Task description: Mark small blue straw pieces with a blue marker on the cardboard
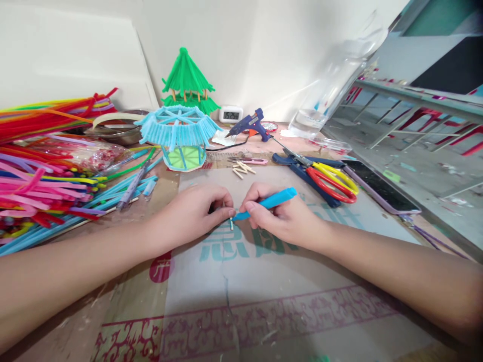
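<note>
My right hand (pixel 279 213) is closed round a blue marker pen (pixel 279 198), its tip pointing down to the left. The tip meets a short thin wooden stick (pixel 231 224), which shows some blue near its upper part. My left hand (pixel 199 211) pinches that stick between thumb and fingers, so its upper end is hidden. Behind the hands lie several short wooden sticks (pixel 243 169) in a loose pile. Farther back stands a small pavilion model with a light blue roof (pixel 177 125) and a green base.
Bundles of coloured pipe cleaners (pixel 45 186) crowd the left side. A green-roofed model (pixel 184 75), a digital clock (pixel 231 114) and a blue glue gun (pixel 251 124) stand at the back. Scissors (pixel 328 181), a pink craft knife (pixel 252 161), a phone (pixel 381 186) and a plastic bottle (pixel 317 100) are rightward.
</note>
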Motion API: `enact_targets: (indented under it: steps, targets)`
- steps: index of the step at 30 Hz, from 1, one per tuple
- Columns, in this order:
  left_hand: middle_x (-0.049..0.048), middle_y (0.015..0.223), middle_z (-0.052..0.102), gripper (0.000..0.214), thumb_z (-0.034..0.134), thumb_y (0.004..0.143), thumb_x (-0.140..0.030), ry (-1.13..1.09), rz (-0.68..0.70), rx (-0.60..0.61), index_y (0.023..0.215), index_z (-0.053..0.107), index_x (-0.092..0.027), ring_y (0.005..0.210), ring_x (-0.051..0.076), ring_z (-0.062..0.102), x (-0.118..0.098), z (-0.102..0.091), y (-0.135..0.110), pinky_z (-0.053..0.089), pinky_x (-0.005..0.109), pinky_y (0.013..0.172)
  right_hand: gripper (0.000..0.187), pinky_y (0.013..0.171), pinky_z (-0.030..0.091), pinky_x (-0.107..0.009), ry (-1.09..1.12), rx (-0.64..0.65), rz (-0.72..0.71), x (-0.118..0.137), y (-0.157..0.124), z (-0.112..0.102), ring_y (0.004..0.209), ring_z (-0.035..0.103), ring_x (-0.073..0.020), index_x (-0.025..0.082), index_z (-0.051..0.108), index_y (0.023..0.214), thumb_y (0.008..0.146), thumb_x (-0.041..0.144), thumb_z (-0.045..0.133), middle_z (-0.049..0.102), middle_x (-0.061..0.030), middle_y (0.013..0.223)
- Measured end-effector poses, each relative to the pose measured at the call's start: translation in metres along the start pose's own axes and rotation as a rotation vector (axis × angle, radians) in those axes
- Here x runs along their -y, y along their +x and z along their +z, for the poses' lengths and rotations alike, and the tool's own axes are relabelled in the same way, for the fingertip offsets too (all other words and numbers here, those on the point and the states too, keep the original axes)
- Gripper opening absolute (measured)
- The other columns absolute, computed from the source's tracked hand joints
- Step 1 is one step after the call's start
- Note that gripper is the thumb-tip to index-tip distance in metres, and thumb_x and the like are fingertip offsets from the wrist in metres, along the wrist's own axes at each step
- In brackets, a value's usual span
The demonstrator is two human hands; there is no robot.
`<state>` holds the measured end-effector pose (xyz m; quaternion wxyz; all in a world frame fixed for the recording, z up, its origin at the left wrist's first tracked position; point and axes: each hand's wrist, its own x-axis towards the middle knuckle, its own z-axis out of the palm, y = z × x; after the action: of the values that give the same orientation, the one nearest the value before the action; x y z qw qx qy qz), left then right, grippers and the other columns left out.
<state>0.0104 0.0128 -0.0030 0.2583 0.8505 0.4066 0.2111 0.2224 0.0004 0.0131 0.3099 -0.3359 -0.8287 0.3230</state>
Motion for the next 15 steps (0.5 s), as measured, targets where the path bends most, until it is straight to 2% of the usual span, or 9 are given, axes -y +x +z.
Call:
enact_targets:
  steps: [4,11,15]
  targets:
    - [-0.0019,0.076,0.063,0.017,0.057,0.093,-0.033,0.004,0.0,-0.004,0.085,0.066,-0.02,0.071,0.014,0.055,-0.0003,-0.0002,-0.0012,0.036,0.026,0.061,0.015,0.045,0.034,-0.021,0.041,0.078,-0.018,0.0011,-0.0016,-0.0007,0.048,0.047,-0.008,0.016,0.057,0.078,0.092,0.022,0.052,0.056,0.0028,0.058]
    - [-0.0018,0.078,0.065,0.018,0.057,0.093,-0.034,0.006,-0.009,0.004,0.086,0.066,-0.02,0.073,0.015,0.057,0.0002,-0.0015,-0.0019,0.037,0.026,0.063,0.018,0.048,0.036,-0.021,0.019,-0.01,0.022,-0.0001,-0.0003,0.001,0.051,0.046,-0.0082,0.017,0.055,0.077,0.093,0.023,0.051,0.057,0.0025,0.06]
    - [-0.0008,0.079,0.065,0.018,0.057,0.093,-0.033,0.011,-0.005,0.007,0.086,0.066,-0.019,0.072,0.015,0.057,-0.0014,-0.0025,-0.0011,0.038,0.026,0.063,0.015,0.049,0.036,-0.021,0.03,0.054,-0.017,0.0005,-0.0013,-0.0004,0.052,0.047,-0.0085,0.016,0.057,0.079,0.092,0.022,0.052,0.057,0.0025,0.06]
